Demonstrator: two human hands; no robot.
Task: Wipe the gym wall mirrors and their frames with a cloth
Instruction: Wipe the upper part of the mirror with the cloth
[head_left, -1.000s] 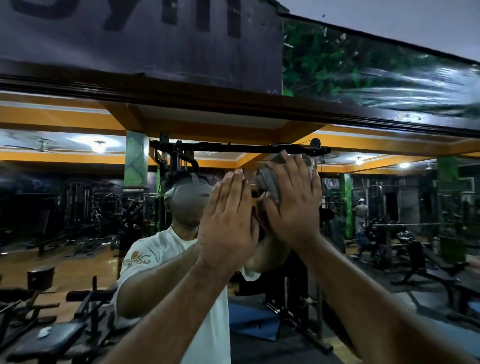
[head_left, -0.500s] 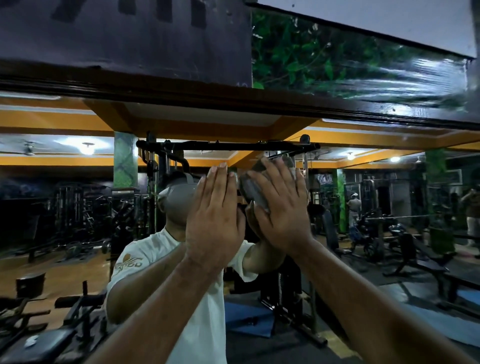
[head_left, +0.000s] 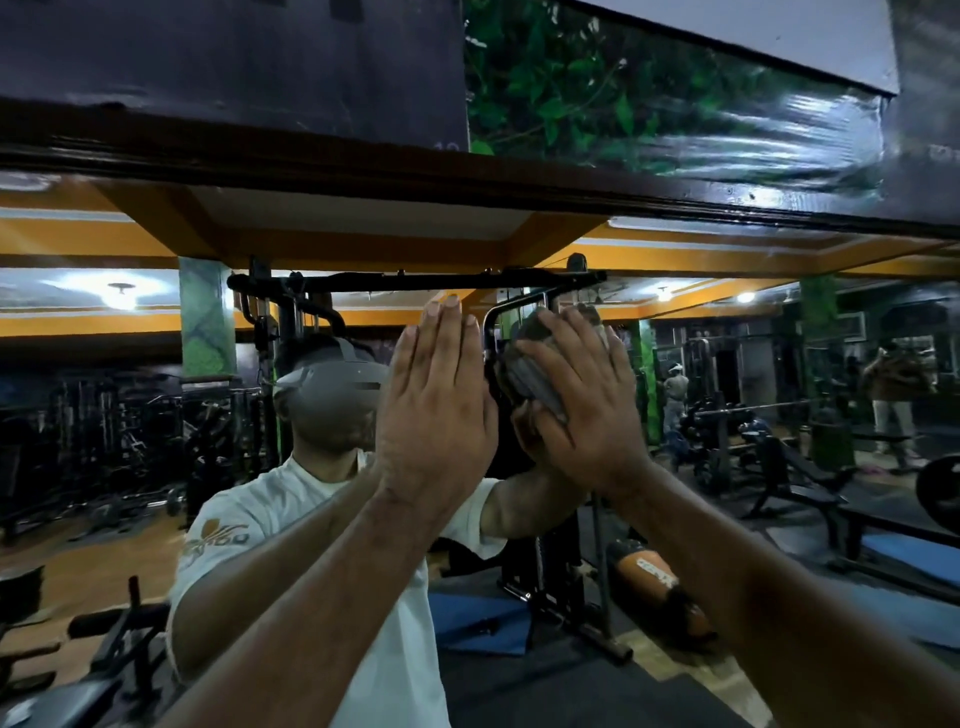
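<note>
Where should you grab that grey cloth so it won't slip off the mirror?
Probably best as shown: the right hand comes from the room side, palm flat over the cloth's bunched middle, fingers spread. It is a soft wad squashed against the mirror, so broad pressure should hold it.

right hand (head_left: 582, 415) presses cloth (head_left: 535, 364) | left hand (head_left: 436, 410) flat on mirror (head_left: 727, 389)

Grey cloth (head_left: 540, 364), bunched, center-right of frame, pressed flat against mirror (head_left: 727, 415) under spread fingers. Mirror fills mid and lower frame, w/ gym reflected in it. Dark glossy wood frame (head_left: 363, 171) runs across upper frame, sloping down to right.
</note>
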